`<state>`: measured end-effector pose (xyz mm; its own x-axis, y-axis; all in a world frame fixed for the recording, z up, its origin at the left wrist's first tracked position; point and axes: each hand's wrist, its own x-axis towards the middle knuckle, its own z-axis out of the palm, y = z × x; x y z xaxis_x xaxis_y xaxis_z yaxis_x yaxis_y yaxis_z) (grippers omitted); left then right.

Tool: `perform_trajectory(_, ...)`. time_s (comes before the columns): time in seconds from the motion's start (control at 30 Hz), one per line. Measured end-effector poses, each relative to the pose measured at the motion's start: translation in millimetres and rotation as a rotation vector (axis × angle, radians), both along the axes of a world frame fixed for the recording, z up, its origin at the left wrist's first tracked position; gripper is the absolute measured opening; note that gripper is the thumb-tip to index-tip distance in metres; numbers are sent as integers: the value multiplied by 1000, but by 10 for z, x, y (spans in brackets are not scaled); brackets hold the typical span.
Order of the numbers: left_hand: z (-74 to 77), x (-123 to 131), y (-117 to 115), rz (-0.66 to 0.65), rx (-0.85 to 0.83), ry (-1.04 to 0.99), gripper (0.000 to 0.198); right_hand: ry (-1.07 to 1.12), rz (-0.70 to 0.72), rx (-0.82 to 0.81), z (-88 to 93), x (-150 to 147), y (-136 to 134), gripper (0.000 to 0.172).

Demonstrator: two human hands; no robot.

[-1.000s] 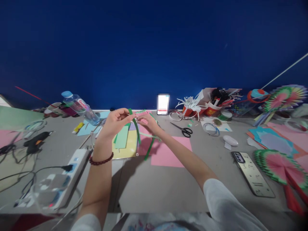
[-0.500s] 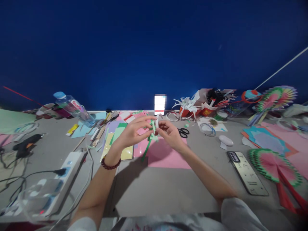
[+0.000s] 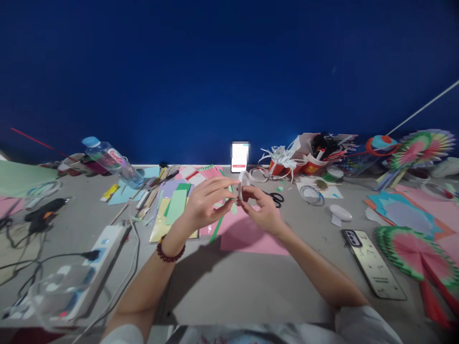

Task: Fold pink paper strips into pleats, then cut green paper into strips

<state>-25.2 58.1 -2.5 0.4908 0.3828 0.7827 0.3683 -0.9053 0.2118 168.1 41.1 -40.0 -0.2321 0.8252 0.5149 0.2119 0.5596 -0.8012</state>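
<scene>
Above the pink paper [image 3: 251, 234], my right hand [image 3: 263, 210] pinches a white tape-like ring [image 3: 244, 179] between thumb and fingers. My left hand [image 3: 208, 203] is just left of it, thumb and fingertips brought together close to the ring's edge; whatever lies between them is too small to name. Green paper strips [image 3: 217, 229] lie behind and below my left hand. Black-handled scissors [image 3: 277, 198] rest beyond my right hand, partly hidden by it. A lit phone [image 3: 239, 156] stands upright against the blue wall behind the ring.
Coloured sheets [image 3: 175, 205] and a tilted bottle [image 3: 116, 162] lie to the left, with a power strip [image 3: 95, 272] and a glue gun [image 3: 45, 215] nearer. Rightward are cups of paper strips [image 3: 279, 165], a white mouse [image 3: 340, 213], a phone [image 3: 375, 265] and a pleated fan [image 3: 418, 251].
Both hands and the white ring have shifted slightly right. The ring has turned, showing more of its opening, and the green pieces between my hands are now mostly hidden.
</scene>
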Motion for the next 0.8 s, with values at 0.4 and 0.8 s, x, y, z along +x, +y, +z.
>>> perform_trajectory(0.4,-53,28,-16,31,5,62,12,-64,-94,35,-26,21,24,28)
perform_trajectory(0.8,18,48,-68,-46,-368,-53,3,-186,-134,198,-70,14,16,28)
